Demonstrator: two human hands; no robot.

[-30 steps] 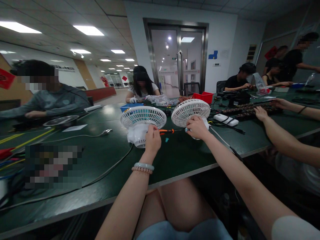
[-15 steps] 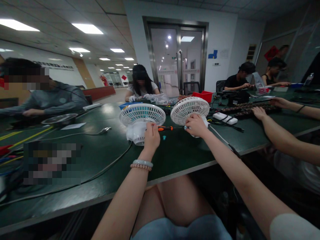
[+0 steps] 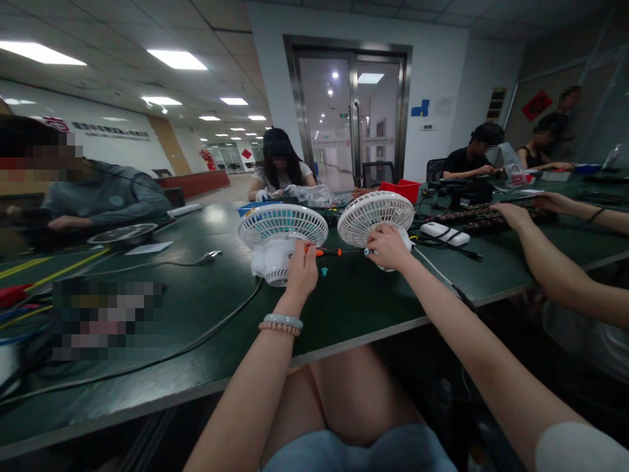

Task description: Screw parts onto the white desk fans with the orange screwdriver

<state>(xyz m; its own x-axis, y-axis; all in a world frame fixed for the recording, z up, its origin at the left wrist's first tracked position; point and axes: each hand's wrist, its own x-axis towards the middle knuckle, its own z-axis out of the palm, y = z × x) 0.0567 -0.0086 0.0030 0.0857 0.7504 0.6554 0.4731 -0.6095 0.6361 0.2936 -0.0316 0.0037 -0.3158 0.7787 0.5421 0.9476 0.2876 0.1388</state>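
Hands meet near the middle of the frame, above a dark green worktable (image 3: pixel 344 308) whose near edge runs as a pale strip from lower left up to the right. The left hand (image 3: pixel 301 270) is closed around the orange handle of a small screwdriver (image 3: pixel 328 252), whose thin dark shaft points right toward the right hand (image 3: pixel 388 247). That hand is curled over the base of a white round-grilled desk fan (image 3: pixel 376 217), fingers pressed against it; whether it also pinches the shaft's tip cannot be told. Just left of centre stands a second white desk fan with teal blades behind its grille (image 3: pixel 282 226), its base touching the left hand's knuckles. A small teal cap (image 3: pixel 324 270) lies on the table between the two hands. Bare green surface stretches between the fans and the near edge, crossed on the left by a grey cable (image 3: pixel 196 341) curving toward the lower left. On the right, a co-worker's forearm (image 3: pixel 550 269) reaches across the table edge, near the right elbow's side. A white power bank (image 3: pixel 445 233) with black leads lies right of the fans, with a red plastic bin (image 3: pixel 400 190) behind them.
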